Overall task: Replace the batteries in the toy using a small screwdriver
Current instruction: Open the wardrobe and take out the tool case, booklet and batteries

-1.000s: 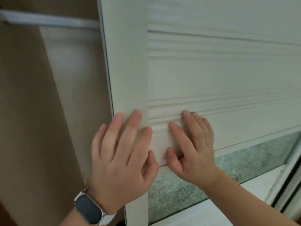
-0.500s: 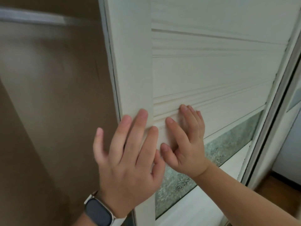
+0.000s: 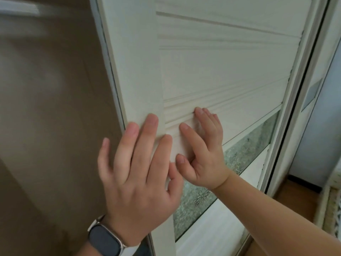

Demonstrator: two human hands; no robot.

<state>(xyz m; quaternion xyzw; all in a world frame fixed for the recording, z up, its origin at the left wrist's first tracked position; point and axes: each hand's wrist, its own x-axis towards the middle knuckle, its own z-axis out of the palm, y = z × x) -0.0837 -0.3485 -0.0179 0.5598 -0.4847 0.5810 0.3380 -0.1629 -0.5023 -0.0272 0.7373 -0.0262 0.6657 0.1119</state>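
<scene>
Left hand (image 3: pixel 136 172), watch (image 3: pixel 105 239) at the wrist, lies flat on the white door (image 3: pixel 221 71), fingers straight and spread, holding nothing; right hand (image 3: pixel 203 154) just beside it, fingers extended, tips on the ribbed moulding, likewise empty; patterned glass pane (image 3: pixel 249 148) below; brown wall (image 3: pixel 46 108) left; wooden floor (image 3: pixel 295 196) lower right; toy and screwdriver out of view.

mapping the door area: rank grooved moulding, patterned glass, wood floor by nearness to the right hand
1. grooved moulding, touched by fingertips of the right hand
2. patterned glass, just below the wrist
3. wood floor, far lower right
</scene>
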